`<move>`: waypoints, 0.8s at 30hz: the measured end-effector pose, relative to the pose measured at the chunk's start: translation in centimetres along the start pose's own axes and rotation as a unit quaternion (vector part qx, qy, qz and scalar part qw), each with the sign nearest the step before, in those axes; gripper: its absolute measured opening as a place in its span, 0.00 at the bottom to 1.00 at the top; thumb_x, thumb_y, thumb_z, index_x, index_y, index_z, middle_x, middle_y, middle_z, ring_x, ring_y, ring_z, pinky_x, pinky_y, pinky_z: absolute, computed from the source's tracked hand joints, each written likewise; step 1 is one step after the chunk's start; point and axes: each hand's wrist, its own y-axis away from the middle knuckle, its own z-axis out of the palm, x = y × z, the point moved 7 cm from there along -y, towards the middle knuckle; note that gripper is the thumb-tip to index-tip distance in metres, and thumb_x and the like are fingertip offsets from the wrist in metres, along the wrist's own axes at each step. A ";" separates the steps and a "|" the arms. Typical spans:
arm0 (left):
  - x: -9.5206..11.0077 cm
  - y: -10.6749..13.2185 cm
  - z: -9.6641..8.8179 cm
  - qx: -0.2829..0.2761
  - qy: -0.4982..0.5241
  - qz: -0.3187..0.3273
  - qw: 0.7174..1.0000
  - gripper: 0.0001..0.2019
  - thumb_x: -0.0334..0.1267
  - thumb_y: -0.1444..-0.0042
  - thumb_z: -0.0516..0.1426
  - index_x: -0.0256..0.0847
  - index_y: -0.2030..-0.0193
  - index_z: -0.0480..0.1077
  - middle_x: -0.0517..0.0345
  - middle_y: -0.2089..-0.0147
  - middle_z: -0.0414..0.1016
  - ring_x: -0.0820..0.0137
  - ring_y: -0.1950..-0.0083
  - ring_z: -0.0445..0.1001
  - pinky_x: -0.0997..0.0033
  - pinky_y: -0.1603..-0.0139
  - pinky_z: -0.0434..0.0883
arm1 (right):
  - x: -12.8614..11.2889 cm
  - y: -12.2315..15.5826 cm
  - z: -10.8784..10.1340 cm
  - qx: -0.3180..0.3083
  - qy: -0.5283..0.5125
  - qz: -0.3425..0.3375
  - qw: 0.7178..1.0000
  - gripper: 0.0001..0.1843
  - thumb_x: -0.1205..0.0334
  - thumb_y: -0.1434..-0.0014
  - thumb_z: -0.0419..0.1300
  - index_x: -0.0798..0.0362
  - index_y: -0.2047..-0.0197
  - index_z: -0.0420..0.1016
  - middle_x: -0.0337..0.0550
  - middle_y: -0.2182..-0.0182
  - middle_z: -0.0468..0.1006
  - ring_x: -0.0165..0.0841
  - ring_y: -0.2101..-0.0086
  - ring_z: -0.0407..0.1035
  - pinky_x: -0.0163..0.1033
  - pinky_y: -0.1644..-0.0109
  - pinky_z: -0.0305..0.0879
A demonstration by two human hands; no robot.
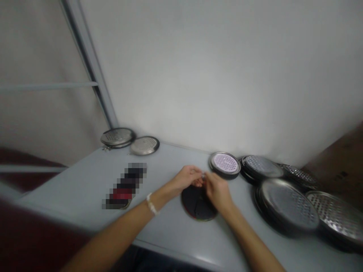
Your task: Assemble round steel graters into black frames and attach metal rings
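My left hand (187,178) and my right hand (217,190) meet above the table, both pinching a small silver piece (203,175), mostly hidden by my fingers. Below them lies a round black disc (197,206) with a thin red edge and a slit across its face, partly covered by my hands. Nearest my hands on the far side stands a round perforated metal grater lid (225,164) with a dark rim. It does not touch my fingers. A white beaded bracelet (151,204) circles my left wrist.
Several round perforated metal lids (285,206) are heaped at the right of the grey table (70,196), and two more (127,140) lie at the far left. A pixelated dark-and-red object (124,185) lies left of my hands. A white wall (227,75) backs the table.
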 end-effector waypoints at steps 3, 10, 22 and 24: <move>-0.2 0.1 0.2 0.004 0.020 -0.016 1.000 0.11 0.36 0.49 0.69 0.33 0.65 0.74 0.57 0.75 0.78 0.77 0.76 0.74 0.78 0.70 0.72 | -0.1 0.0 0.1 0.000 0.012 0.000 1.000 0.14 0.72 0.34 0.48 0.55 0.62 0.74 0.44 0.73 0.74 0.35 0.72 0.70 0.35 0.68 0.62; -0.7 0.1 0.5 0.008 0.069 -0.040 0.997 0.07 0.32 0.49 0.69 0.33 0.69 0.76 0.58 0.74 0.77 0.77 0.74 0.74 0.80 0.69 0.71 | 0.1 0.1 0.4 -0.008 0.049 -0.001 0.999 0.13 0.76 0.39 0.49 0.54 0.62 0.73 0.43 0.72 0.74 0.34 0.72 0.68 0.34 0.69 0.59; -0.8 0.1 0.8 0.029 0.118 -0.046 0.992 0.06 0.26 0.48 0.68 0.32 0.69 0.74 0.57 0.74 0.75 0.77 0.73 0.73 0.80 0.67 0.72 | 0.0 0.1 0.9 -0.035 0.099 0.003 0.994 0.13 0.78 0.44 0.52 0.54 0.61 0.71 0.42 0.70 0.73 0.33 0.72 0.66 0.34 0.70 0.55; -0.8 0.2 0.7 0.038 0.121 -0.039 0.991 0.07 0.26 0.48 0.68 0.33 0.68 0.73 0.58 0.74 0.75 0.77 0.73 0.73 0.80 0.68 0.71 | 0.1 0.2 1.0 -0.036 0.099 0.006 0.994 0.13 0.78 0.43 0.52 0.54 0.60 0.71 0.42 0.69 0.73 0.33 0.71 0.66 0.34 0.70 0.56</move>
